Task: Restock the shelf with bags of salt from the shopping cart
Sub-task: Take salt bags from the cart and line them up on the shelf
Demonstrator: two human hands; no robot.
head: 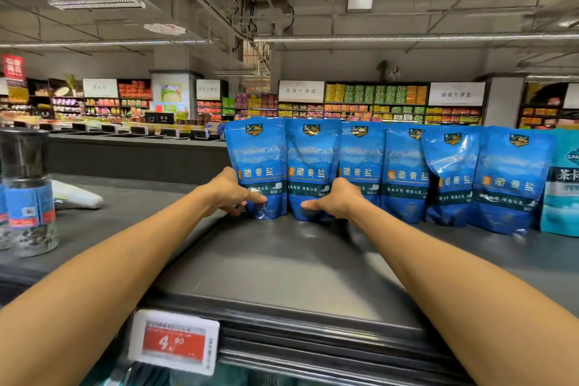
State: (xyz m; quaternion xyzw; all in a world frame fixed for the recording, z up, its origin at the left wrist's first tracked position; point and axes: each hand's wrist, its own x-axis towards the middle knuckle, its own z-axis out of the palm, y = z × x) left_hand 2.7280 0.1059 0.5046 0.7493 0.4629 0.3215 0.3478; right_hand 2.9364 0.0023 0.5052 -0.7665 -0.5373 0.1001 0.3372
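Observation:
Several blue salt bags stand upright in a row along the back of the grey top shelf (282, 266). My left hand (230, 191) grips the lower left edge of the leftmost bag (258, 150), thumb across its front. My right hand (336, 199) holds the bottom right of the second bag (313, 153), thumb on its front, fingers behind it. Both arms are stretched forward over the shelf. The shopping cart is out of view.
A teal bag (562, 185) stands at the row's right end. Clear grinder jars with blue labels (29, 194) stand at the left, a white packet (78, 196) lying behind them. A red price tag (174, 341) hangs on the shelf's front edge.

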